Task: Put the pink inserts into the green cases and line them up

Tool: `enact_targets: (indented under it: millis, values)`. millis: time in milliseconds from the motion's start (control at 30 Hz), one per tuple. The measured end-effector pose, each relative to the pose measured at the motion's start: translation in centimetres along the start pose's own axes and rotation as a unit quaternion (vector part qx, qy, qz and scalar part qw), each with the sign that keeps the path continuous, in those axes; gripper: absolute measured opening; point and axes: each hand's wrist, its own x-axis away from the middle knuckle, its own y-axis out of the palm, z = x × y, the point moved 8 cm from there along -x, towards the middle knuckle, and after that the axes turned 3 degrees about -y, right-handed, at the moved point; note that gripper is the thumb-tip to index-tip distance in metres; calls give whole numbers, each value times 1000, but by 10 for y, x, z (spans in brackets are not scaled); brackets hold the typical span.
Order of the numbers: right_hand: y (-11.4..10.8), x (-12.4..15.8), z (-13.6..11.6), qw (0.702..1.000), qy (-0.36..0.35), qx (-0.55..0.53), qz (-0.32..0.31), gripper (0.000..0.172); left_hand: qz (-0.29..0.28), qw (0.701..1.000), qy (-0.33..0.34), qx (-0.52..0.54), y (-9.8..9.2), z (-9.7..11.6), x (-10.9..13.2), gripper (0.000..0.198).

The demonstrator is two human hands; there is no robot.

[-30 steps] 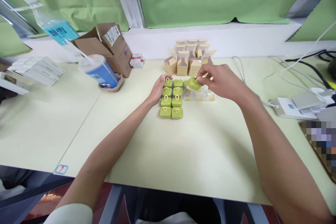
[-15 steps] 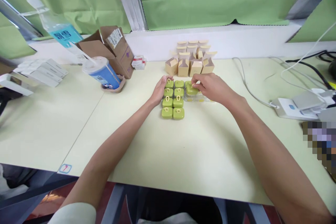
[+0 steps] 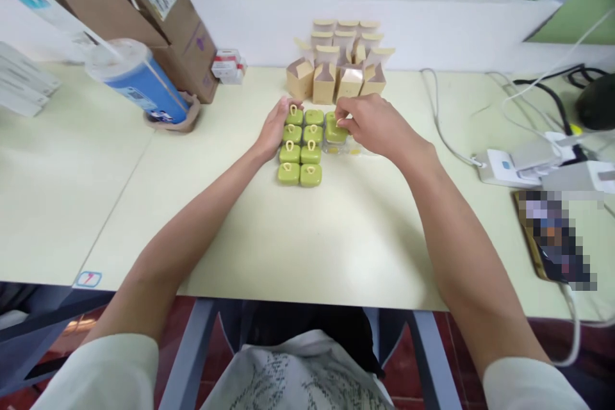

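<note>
Two columns of small green cases [image 3: 289, 154] with rounded corners and cream loops on top stand on the table. My left hand [image 3: 273, 130] lies along the left side of the far-left case, its fingers extended against it. My right hand [image 3: 369, 122] pinches a cream loop on top of another green case [image 3: 335, 134], just right of the columns. Under this case and my right hand shows a clear plastic tray [image 3: 356, 149] with yellow spots in it. My right fingers hide part of the case, and I cannot tell whether it touches the tray.
Several open cream cartons [image 3: 324, 84] stand behind the cases. On the left are a blue cup [image 3: 148, 90] with a straw, a brown cardboard box [image 3: 185, 32] and small white-red boxes [image 3: 229, 66]. A power strip [image 3: 502, 166], cables and a phone [image 3: 552, 237] lie right.
My view has tilted down, so the table and everything on it appear higher in the picture. Both hands keep nearly the same places among the cases.
</note>
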Motion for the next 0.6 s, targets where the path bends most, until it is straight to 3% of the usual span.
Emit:
enact_targets:
  millis: [233,600]
  values:
    - [8,-2,0,998,13,25,-47,24,9,1000,0,0,-2,1,-1,74]
    - [17,-4,0,998,4,33,-56,26,5,1000,-1,-1,1,4,0,77]
